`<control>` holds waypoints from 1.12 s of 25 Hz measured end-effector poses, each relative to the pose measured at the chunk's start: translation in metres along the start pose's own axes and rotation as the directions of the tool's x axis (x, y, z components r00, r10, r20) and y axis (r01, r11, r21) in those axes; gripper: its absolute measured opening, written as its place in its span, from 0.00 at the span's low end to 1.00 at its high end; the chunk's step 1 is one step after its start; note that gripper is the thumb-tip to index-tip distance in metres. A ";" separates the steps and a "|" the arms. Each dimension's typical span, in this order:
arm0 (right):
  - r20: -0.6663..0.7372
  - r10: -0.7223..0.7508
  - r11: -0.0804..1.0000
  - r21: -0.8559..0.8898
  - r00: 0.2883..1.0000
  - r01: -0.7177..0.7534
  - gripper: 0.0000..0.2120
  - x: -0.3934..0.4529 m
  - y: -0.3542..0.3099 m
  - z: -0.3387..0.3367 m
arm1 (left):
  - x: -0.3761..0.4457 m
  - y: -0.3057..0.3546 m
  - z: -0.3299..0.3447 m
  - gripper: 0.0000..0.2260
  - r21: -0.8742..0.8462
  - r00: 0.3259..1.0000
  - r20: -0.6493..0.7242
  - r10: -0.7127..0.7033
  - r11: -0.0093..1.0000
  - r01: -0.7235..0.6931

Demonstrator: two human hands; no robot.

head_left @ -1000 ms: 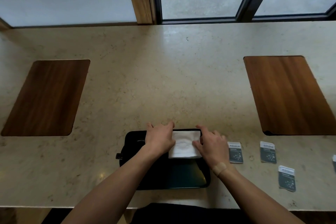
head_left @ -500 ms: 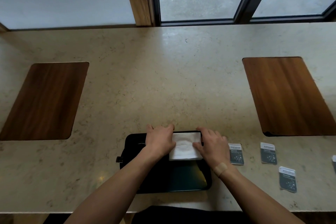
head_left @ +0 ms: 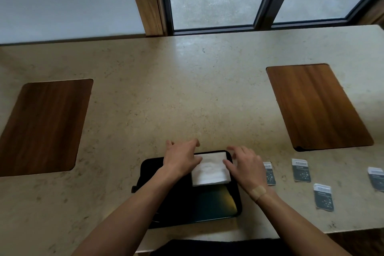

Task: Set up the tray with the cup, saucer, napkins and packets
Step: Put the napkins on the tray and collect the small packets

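Observation:
A black tray (head_left: 216, 206) lies at the near edge of the stone counter. White folded napkins (head_left: 209, 169) rest in its far right corner. My left hand (head_left: 180, 159) lies flat over the napkins' left edge, fingers spread. My right hand (head_left: 245, 167) hovers at the napkins' right edge, fingers apart, thumb touching the paper. Several dark packets lie on the counter to the right: one (head_left: 270, 173) partly behind my right hand, one (head_left: 300, 170) further right, one (head_left: 324, 197) nearer me. No cup or saucer is in view.
Another packet (head_left: 377, 178) lies at the right frame edge. Two wooden inlays sit in the counter, one on the left (head_left: 45, 124) and one on the right (head_left: 315, 106). A window frame runs behind the counter's far edge.
My right hand has lifted slightly off the napkins and its fingers have spread. The left hand stays on the napkins. The camera view has shifted a little.

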State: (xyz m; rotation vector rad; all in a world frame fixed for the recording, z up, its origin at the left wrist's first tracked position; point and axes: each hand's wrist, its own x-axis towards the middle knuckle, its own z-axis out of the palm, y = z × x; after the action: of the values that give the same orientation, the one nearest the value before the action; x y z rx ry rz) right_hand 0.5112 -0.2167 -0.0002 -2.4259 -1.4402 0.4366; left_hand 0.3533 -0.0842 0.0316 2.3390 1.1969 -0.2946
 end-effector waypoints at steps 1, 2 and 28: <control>-0.021 -0.002 1.000 0.010 1.000 0.002 0.17 -0.001 0.003 -0.003 | 0.000 0.004 -0.002 0.17 -0.025 0.999 -0.028 0.031 0.999 -0.032; -0.034 -0.003 1.000 0.016 0.999 0.004 0.17 -0.001 0.007 -0.007 | 0.000 0.008 -0.003 0.16 -0.049 0.997 -0.050 0.061 0.997 -0.063; 0.076 0.046 0.999 0.010 0.996 -0.047 0.20 -0.039 0.255 -0.101 | -0.003 0.186 0.089 0.17 -0.062 0.992 -0.119 -0.051 0.997 0.044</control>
State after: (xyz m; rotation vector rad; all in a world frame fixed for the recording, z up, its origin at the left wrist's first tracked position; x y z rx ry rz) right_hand 0.7371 -0.3773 -0.0038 -2.4624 -1.4087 0.5522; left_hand 0.5042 -0.2237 0.0173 2.3080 1.3013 -0.1341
